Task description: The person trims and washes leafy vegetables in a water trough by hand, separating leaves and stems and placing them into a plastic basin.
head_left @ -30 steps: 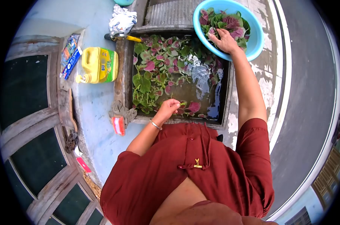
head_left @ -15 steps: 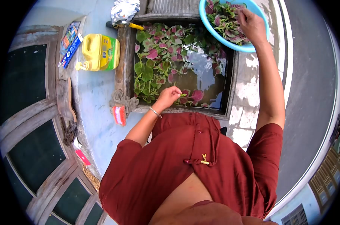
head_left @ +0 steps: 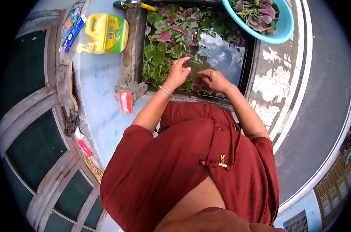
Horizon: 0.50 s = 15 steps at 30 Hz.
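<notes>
Green and purple leaves (head_left: 158,57) float in a dark basin of water (head_left: 252,73), thickest at its left and far side. Over the near part of the water is my left hand (head_left: 177,72), a bracelet on its wrist, its thumb and forefinger apart and nothing visible between them. To its right my right hand (head_left: 215,80) hangs just above the water, forefinger stretched toward the left hand and the other fingers curled, with nothing seen in it. A light blue bowl (head_left: 285,27) at the far right corner of the basin holds more of the purple and green leaves.
On the pale blue ledge at left are a yellow jug with a pump (head_left: 107,34), a blue packet (head_left: 72,33), a red and white brush (head_left: 126,102) and a grey rag (head_left: 129,87). A yellow-handled tool (head_left: 147,7) lies at the basin's far left corner.
My right hand has come back from the blue bowl to the water beside my left hand. The small green piece in my left fingers no longer shows, and those fingers have parted. The view has shifted.
</notes>
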Tool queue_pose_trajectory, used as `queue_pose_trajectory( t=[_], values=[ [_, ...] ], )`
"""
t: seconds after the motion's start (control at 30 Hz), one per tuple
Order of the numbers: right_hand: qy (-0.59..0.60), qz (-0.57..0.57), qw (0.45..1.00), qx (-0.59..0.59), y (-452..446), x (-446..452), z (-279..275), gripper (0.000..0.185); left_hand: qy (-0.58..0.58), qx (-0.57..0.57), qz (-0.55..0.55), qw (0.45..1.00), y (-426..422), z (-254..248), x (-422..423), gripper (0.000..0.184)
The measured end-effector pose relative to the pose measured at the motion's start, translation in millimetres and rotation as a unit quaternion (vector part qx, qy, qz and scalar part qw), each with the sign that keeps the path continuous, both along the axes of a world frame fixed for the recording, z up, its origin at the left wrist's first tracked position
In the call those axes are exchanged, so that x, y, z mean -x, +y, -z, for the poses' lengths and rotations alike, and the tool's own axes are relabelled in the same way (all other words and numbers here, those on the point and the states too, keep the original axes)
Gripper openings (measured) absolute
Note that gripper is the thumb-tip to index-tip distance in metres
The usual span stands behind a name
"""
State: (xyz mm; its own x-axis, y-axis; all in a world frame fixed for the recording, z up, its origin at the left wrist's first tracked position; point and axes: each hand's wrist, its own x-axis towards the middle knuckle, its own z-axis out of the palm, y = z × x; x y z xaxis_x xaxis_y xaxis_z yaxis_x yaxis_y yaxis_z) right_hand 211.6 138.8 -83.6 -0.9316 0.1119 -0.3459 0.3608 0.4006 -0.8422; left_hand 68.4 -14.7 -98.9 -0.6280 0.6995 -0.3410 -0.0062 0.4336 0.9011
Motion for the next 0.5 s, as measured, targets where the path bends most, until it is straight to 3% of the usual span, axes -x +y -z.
queue_pose_trajectory(
  t=[0.03,0.13,0.17,0.27,0.33,0.4,0.5],
  values=[
    [0.041,-0.050,0.998,-0.009,-11.9,-2.8,21.4,0.040,0.019,0.019,0.029,0.999,0.5,0.7,-0.8,0.031],
    [-0.142,-0.076,0.983,-0.086,-34.0,-3.8,14.5,0.042,0.030,0.059,0.083,0.994,1.6,-11.8,-2.0,0.033],
    [-0.139,-0.075,0.984,-0.085,-33.6,-7.6,27.0,0.042,-0.004,0.071,0.116,0.991,-2.8,-4.2,-2.6,0.032],
    [-0.139,-0.080,0.987,-0.021,-12.5,-27.1,61.7,0.036,-0.005,0.070,0.164,0.984,-15.3,16.6,-5.8,0.031],
    [-0.146,0.008,0.988,0.043,10.6,-32.7,45.3,0.019,0.065,0.112,0.205,0.970,-17.8,9.2,-9.5,0.031],
    [-0.208,0.104,0.947,0.222,32.1,-37.1,26.9,0.016,0.071,0.114,0.201,0.970,-15.3,6.4,-12.7,0.031],
    [-0.130,0.191,0.920,0.316,47.8,-40.9,-7.5,0.013,0.061,0.093,0.202,0.973,-6.7,10.4,-16.9,0.033]
  ],
)
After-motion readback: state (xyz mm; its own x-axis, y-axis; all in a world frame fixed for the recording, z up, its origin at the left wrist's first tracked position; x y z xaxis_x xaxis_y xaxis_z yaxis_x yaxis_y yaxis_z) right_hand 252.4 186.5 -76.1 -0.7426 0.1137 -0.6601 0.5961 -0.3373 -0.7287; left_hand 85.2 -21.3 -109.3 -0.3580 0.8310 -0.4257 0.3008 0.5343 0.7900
